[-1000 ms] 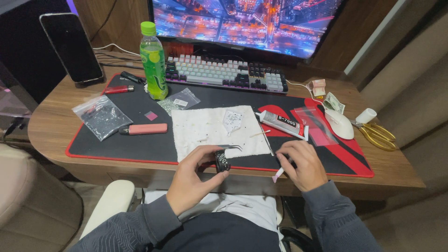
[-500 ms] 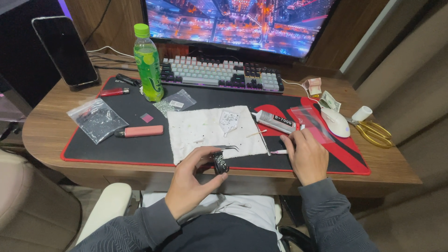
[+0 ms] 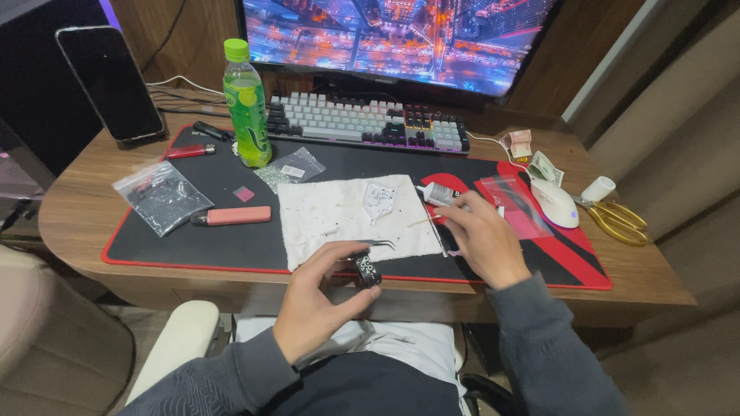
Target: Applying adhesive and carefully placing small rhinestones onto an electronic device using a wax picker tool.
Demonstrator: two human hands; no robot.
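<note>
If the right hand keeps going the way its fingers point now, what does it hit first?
Most likely the small glue tube, lying on the mat just ahead of the right hand, whose fingers point up-left. The thin stick by the white cloth sits close too; depth is unclear.

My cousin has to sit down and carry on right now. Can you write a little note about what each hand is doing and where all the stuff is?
Left hand: holds a small dark ring-shaped piece at the desk's front edge.
Right hand: resting on the desk mat, fingers by a thin stick and a small glue tube; it shows no clear grip.
On the white cloth: tweezers and a small clear bag.
Done: cloth, tube and tweezers laid out; dark piece picked up.
Left: the tube looks untouched; whether anything is on the piece yet is too small to tell.
</note>
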